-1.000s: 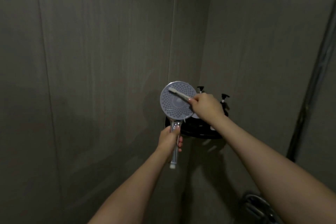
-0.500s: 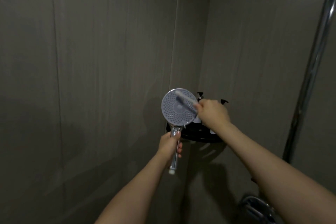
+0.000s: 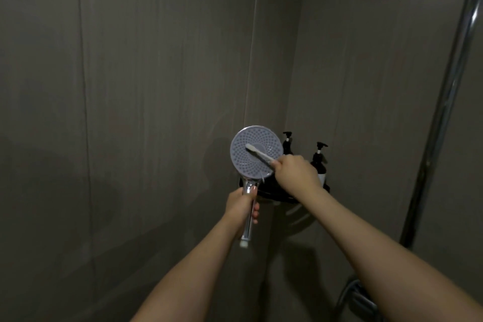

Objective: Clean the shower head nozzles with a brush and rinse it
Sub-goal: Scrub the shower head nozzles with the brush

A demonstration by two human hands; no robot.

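A round shower head (image 3: 244,162) with a grey dotted nozzle face and a chrome handle stands upright in front of the shower corner, face towards me. My left hand (image 3: 241,204) is closed around the handle below the face. My right hand (image 3: 295,172) grips a white toothbrush-like brush (image 3: 258,153) by its handle. The brush lies slanted across the face, with its bristle end near the middle of the nozzles.
A black corner shelf (image 3: 285,197) behind my hands carries two dark pump bottles (image 3: 319,161). A chrome riser pipe (image 3: 444,102) runs up the right wall. Chrome fittings (image 3: 358,295) show at the lower right. Grey tiled walls close in on the left and ahead.
The brush head has slid over the nozzle face from the upper edge to near the centre. The view has tilted up and right, bringing the riser pipe further into sight.
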